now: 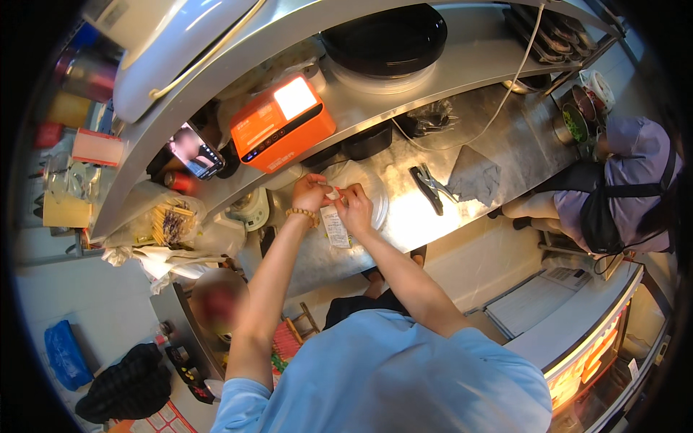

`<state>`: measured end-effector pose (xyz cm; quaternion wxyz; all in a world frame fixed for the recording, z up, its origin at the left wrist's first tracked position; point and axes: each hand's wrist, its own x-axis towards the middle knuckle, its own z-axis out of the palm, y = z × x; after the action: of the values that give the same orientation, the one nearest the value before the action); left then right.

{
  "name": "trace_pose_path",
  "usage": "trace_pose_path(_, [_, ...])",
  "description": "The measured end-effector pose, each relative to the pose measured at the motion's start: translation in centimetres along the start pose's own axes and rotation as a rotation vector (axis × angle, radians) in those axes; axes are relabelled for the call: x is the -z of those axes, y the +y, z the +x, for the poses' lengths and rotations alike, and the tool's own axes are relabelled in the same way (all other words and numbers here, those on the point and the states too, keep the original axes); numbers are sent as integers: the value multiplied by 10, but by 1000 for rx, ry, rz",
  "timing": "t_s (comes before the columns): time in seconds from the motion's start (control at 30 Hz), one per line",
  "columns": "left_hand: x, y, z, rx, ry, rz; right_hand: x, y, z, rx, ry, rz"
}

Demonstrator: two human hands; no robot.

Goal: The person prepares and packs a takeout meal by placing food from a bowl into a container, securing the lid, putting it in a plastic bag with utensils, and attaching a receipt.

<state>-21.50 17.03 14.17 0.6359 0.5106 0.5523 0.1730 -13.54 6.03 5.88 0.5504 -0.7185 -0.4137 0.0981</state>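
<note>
My left hand [310, 194], with a beaded bracelet [302, 215] at its wrist, pinches a small white and red item [333, 194]. The fingers of my right hand [354, 212] close on the same item from the other side. Too little of it shows between the fingertips to tell what it is. Just below the hands is a printed paper slip [337, 230]; I cannot tell whether it lies on the steel table or hangs from the fingers. Behind my right hand is a pale round stack in clear plastic [373, 181], partly covered by the hands.
A stapler-like black tool [426, 190] and a grey cloth [474, 176] lie rightward on the steel table [520, 130]. An orange printer [281, 127] and a lit phone [195, 151] stand on the shelf above. A white cable [501, 105] droops from it. Another person [631, 184] works at right.
</note>
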Motion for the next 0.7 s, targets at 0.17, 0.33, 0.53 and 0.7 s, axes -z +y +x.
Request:
trace_pose_path(0.17, [-1,-11,-22,-238,-59,218,4,15,25,248,-210,-129])
trace_pose_path(0.33, [8,-28,-22,-293,-139,220,2,12,29,112,-131,-59])
trace_pose_path(0.53, [62,-103,-5,39,237,-15,62,15,-1,-223,-116,88])
trace_pose_path(0.7, [55,-174,7,360,60,-573,62,20,-69,-127,-510,32])
